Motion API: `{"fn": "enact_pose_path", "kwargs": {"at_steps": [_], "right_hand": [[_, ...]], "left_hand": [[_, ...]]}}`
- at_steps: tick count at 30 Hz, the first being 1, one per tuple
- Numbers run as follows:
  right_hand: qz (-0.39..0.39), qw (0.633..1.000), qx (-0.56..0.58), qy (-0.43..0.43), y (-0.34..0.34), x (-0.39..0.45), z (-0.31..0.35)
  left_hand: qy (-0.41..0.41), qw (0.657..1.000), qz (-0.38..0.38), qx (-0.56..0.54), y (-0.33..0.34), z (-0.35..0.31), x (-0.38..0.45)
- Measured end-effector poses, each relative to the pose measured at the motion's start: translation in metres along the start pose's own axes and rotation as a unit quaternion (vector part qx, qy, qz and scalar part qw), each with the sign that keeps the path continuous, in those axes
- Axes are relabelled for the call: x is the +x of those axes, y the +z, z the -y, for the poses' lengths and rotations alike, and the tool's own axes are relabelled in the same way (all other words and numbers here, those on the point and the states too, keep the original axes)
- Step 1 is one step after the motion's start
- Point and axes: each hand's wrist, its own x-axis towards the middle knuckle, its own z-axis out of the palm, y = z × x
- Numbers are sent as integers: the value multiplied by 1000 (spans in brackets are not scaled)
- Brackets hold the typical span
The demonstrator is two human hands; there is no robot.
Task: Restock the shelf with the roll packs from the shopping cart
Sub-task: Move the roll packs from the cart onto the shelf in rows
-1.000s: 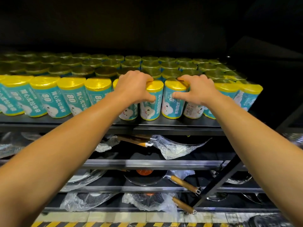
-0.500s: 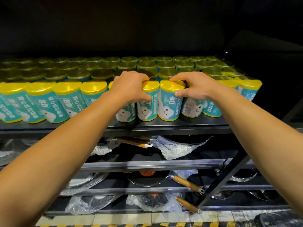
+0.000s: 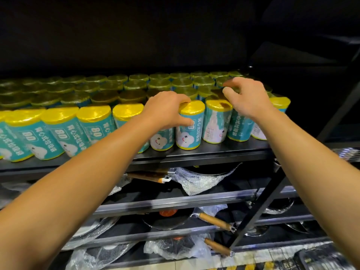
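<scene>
Teal roll packs with yellow tops fill the black top shelf [image 3: 204,154] in several rows. My left hand [image 3: 165,110] grips the top of a front-row roll pack [image 3: 161,140], its fingers curled over the top edge. Its thumb lies against the label of the neighbouring pack [image 3: 188,133]. My right hand [image 3: 251,100] hovers just above the packs to the right, fingers loosely curled and holding nothing. Below its fingertips stands another front-row pack [image 3: 216,121], upright and free. The shopping cart is out of sight.
On the lower shelves lie pans with wooden handles [image 3: 214,221], some in bubble wrap [image 3: 196,178]. A black diagonal brace [image 3: 263,207] crosses the shelf front on the right. Dark space rises above the packs. A yellow-black floor stripe [image 3: 253,266] runs below.
My right hand has let go of the front-row pack and lifted up and back over the rows. My left hand keeps its grip. The view has shifted slightly left.
</scene>
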Motion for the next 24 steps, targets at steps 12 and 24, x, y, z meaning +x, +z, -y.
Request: {"fn": "enact_pose_path", "kwargs": {"at_steps": [12, 24], "right_hand": [[169, 982, -85, 7, 3, -2, -13], [13, 1000, -1, -18, -13, -9, -33]], "left_hand": [[-24, 999, -30, 3, 8, -5, -1], [13, 1000, -25, -9, -5, -28, 13]]}}
